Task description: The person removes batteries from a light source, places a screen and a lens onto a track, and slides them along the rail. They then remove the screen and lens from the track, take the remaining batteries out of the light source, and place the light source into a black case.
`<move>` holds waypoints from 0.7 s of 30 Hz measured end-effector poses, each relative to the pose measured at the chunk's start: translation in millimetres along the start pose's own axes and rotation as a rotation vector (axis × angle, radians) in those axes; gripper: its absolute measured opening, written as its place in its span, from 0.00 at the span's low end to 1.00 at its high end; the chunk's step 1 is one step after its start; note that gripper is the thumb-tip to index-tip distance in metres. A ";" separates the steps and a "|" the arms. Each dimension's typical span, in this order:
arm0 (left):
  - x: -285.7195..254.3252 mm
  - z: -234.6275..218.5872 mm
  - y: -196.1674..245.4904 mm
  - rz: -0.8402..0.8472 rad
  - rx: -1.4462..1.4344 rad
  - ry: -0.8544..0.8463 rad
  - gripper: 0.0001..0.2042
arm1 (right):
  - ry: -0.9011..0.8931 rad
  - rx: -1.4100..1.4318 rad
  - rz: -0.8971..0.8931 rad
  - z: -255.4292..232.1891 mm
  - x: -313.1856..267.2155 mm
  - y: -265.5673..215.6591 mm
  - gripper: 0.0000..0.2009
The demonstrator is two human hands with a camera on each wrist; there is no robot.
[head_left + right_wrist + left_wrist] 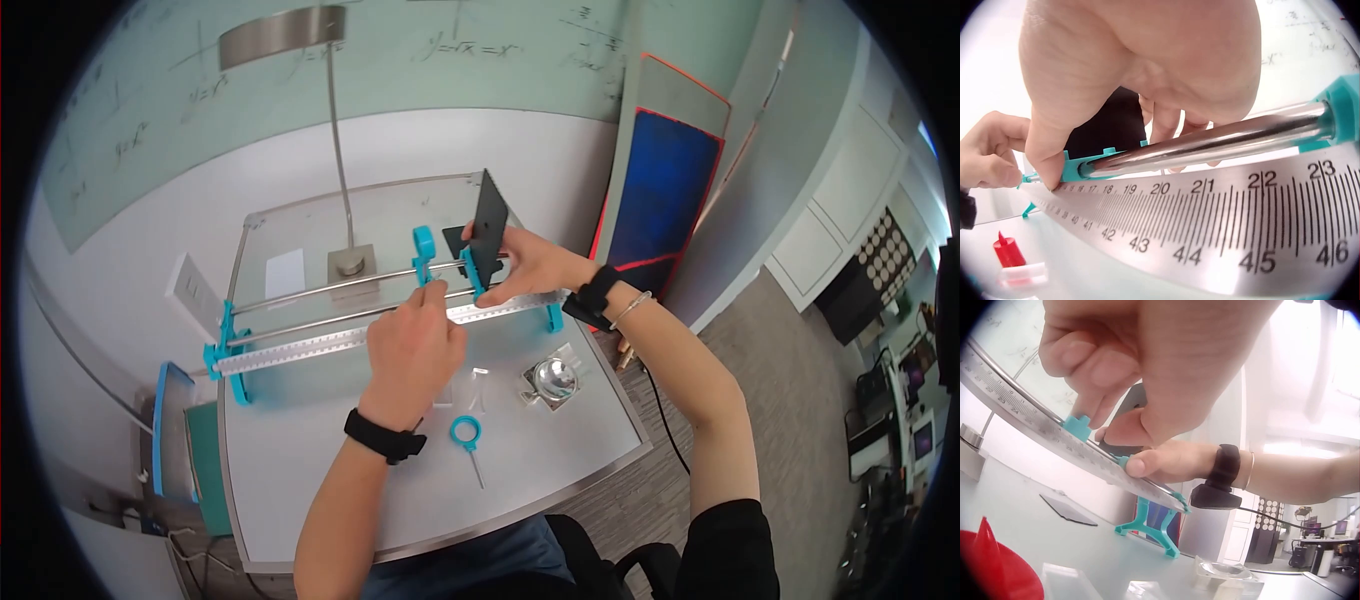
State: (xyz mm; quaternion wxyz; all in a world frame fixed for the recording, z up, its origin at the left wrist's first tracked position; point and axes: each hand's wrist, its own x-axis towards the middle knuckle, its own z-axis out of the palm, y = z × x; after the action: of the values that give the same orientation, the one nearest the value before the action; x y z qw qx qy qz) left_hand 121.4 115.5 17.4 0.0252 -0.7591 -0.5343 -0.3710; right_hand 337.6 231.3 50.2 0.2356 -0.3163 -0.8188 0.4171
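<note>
A bench with two metal rods and a white ruler (300,350) stands on teal end supports (238,385). On its rods sits a teal slider with a ring (424,243) on top. My left hand (415,340) pinches the foot of this slider (1077,428) with curled fingers. To its right, my right hand (540,262) grips another teal slider (470,268) that carries an upright black plate (488,225). The thumb lies at the front of that slider, the other fingers behind the plate. A red candle-shaped piece (1009,250) on the table is hidden from the head view.
In front of the bench lie a teal ring on a thin stem (465,432), small clear pieces (480,390) and a round lens on a clear base (555,380). Behind stand a lamp base (351,262) and a white card (286,270). A blue tray (172,440) is left of the table.
</note>
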 end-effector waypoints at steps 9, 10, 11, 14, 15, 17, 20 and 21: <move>2.4 -3.5 0.2 -0.011 0.034 -0.025 0.17 | -0.013 -0.069 -0.036 -1.4 -0.2 1.5 0.44; 2.4 -3.5 0.5 -0.016 0.033 -0.034 0.17 | -0.008 -0.065 -0.036 -2.8 -2.5 -0.1 0.44; 2.3 -3.6 0.3 -0.013 0.035 -0.039 0.17 | -0.008 -0.073 -0.023 -3.8 -4.6 -2.3 0.44; 1.8 -3.8 -1.5 -0.009 0.018 -0.038 0.16 | -0.035 -0.075 0.013 -13.1 -5.7 3.7 0.45; 1.5 -3.5 -1.9 -0.005 0.015 -0.030 0.16 | -0.066 -0.075 0.038 -17.9 -6.3 6.5 0.46; 0.8 -2.7 -3.2 -0.005 0.014 -0.023 0.16 | -0.053 -0.105 0.036 -25.3 -11.2 9.5 0.46; 0.9 0.3 -4.5 -0.012 -0.004 -0.024 0.16 | -0.038 -0.084 0.038 -28.4 -16.5 11.5 0.46; 1.0 2.9 -5.0 0.022 -0.005 0.012 0.16 | -0.037 -0.036 0.040 -28.6 -17.7 11.6 0.46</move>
State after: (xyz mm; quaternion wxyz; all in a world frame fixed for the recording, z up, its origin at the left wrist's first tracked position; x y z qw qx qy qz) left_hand 119.0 119.8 14.1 0.0308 -0.7629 -0.5247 -0.3765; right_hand 372.2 239.1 53.8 0.2064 -0.3290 -0.8240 0.4124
